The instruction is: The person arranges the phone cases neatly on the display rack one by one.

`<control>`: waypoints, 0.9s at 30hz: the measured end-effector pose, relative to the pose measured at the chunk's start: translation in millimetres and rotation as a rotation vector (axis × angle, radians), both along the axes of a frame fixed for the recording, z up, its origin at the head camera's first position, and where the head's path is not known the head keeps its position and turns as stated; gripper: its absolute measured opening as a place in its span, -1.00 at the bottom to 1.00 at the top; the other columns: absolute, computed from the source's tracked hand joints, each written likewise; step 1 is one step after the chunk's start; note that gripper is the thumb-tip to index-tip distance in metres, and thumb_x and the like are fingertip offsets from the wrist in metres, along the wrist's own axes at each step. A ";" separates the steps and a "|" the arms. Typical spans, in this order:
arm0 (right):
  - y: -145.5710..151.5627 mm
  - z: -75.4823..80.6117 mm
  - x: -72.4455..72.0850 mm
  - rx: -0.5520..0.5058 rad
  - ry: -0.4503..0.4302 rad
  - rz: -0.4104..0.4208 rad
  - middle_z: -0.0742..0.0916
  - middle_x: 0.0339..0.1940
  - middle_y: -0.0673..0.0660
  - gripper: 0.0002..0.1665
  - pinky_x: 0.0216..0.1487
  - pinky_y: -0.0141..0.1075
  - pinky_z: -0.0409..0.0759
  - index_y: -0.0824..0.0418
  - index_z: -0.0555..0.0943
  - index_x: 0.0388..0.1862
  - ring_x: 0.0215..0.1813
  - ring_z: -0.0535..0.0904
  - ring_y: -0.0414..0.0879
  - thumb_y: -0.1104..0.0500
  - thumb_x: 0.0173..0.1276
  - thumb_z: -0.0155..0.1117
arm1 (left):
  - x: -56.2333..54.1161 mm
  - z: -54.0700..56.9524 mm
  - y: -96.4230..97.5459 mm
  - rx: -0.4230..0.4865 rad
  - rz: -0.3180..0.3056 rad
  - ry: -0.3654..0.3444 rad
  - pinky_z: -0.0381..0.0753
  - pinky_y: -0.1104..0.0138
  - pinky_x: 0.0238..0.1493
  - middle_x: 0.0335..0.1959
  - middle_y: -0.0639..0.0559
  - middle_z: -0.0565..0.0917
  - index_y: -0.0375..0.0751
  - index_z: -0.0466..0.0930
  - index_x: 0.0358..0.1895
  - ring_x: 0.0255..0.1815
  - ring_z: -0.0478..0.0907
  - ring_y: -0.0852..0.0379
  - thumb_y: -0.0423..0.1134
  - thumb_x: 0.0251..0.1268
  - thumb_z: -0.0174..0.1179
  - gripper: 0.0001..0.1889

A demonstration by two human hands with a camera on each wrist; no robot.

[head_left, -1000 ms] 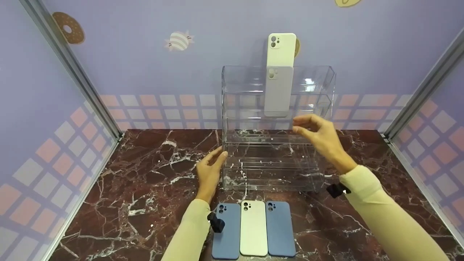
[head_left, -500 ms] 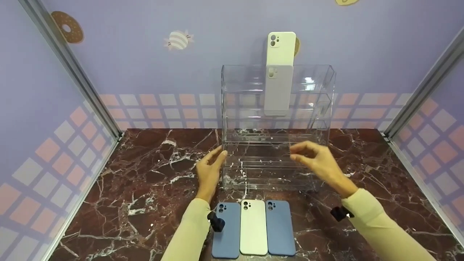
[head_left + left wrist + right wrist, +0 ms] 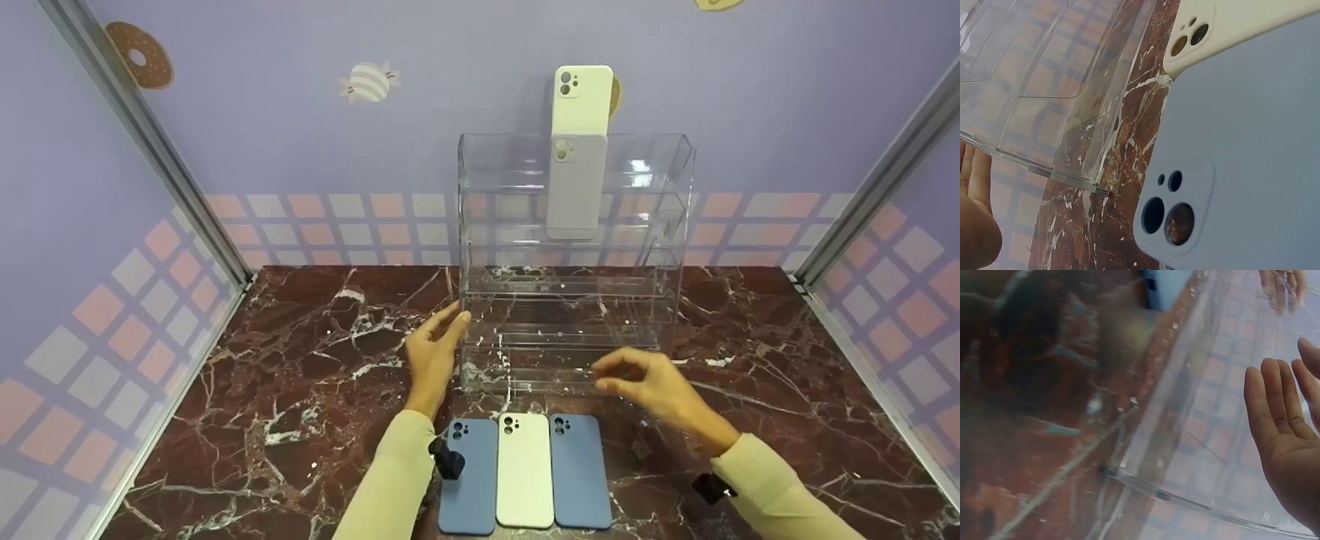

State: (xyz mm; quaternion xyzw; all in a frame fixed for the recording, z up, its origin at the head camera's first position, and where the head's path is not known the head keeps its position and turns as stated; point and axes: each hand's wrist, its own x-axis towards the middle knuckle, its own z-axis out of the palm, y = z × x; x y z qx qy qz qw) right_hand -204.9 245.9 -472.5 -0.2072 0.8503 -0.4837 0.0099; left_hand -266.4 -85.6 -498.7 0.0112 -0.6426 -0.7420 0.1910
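My left hand (image 3: 435,352) rests against the left side of a clear plastic tiered rack (image 3: 559,286). In the left wrist view its fingers (image 3: 980,177) lie fairly straight along the rack's edge. Holding nothing, my right hand (image 3: 645,382) hovers before the rack's lower right, fingers loosely bent. A cream phone case (image 3: 583,109) stands upright in the top tier. In front of it, behind clear plastic, is a pale lavender-grey phone case (image 3: 576,191). On the table lie a blue phone case (image 3: 476,487), a cream phone case (image 3: 525,472) and another blue phone case (image 3: 581,472), side by side.
The dark red marbled table (image 3: 300,390) carries the rack near the back wall. Patterned lilac panels (image 3: 300,127) enclose the space, with a metal post (image 3: 161,150) in the left corner and another metal post (image 3: 874,180) in the right one.
My right hand has come down and toward me, from beside the lavender-grey case to the front of the rack's bottom. My left hand and the cases have stayed put.
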 end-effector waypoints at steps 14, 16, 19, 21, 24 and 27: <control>-0.9 -32.8 13.7 0.065 -0.085 0.103 0.81 -0.07 0.18 -0.63 0.06 -0.20 0.74 0.31 0.73 0.04 -0.06 0.74 -0.02 0.16 0.35 0.57 | 1.2 1.0 -0.1 -0.007 -0.001 0.002 0.76 0.30 -0.04 -0.12 -0.16 0.83 -0.34 0.77 0.16 -0.13 0.78 0.02 -0.31 0.38 0.46 -0.66; -0.9 -35.6 14.7 0.058 -0.113 0.123 0.81 -0.07 0.18 -0.64 0.05 -0.25 0.74 0.32 0.73 0.04 -0.06 0.74 -0.02 0.17 0.35 0.57 | 1.2 0.9 -0.7 -0.007 -0.001 -0.001 0.76 0.28 -0.03 -0.12 -0.15 0.83 -0.32 0.77 0.17 -0.13 0.78 0.01 -0.31 0.39 0.46 -0.66; -0.5 -39.2 16.0 0.049 -0.142 0.141 0.81 -0.04 0.18 -0.64 0.05 -0.28 0.73 0.31 0.73 0.04 -0.03 0.75 0.01 0.19 0.34 0.57 | 1.1 0.3 -1.5 -0.018 0.003 -0.002 0.76 0.26 -0.01 -0.12 -0.13 0.84 -0.30 0.78 0.16 -0.13 0.78 0.05 -0.30 0.39 0.46 -0.67; -0.2 -40.9 16.8 0.045 -0.145 0.145 0.81 -0.03 0.18 -0.65 0.05 -0.28 0.73 0.32 0.73 0.04 -0.03 0.75 0.04 0.21 0.34 0.58 | 1.2 0.4 -1.5 -0.021 0.004 0.003 0.76 0.23 -0.01 -0.11 -0.13 0.84 -0.30 0.78 0.16 -0.13 0.78 0.06 -0.31 0.39 0.46 -0.67; 0.7 -42.4 17.7 0.043 -0.143 0.140 0.82 -0.03 0.18 -0.65 0.04 -0.28 0.72 0.33 0.73 0.03 -0.04 0.75 0.04 0.23 0.32 0.59 | 1.6 1.2 -0.7 -0.027 0.008 0.008 0.75 0.23 -0.03 -0.13 -0.13 0.84 -0.32 0.78 0.15 -0.15 0.77 0.09 -0.31 0.39 0.46 -0.68; 1.0 -43.9 17.7 0.046 -0.136 0.133 0.81 -0.06 0.17 -0.64 0.03 -0.29 0.72 0.33 0.73 0.02 -0.07 0.74 0.00 0.23 0.30 0.60 | 2.2 2.5 0.2 -0.027 0.015 0.002 0.74 0.28 -0.07 -0.15 -0.14 0.84 -0.35 0.77 0.16 -0.18 0.76 0.12 -0.33 0.39 0.45 -0.67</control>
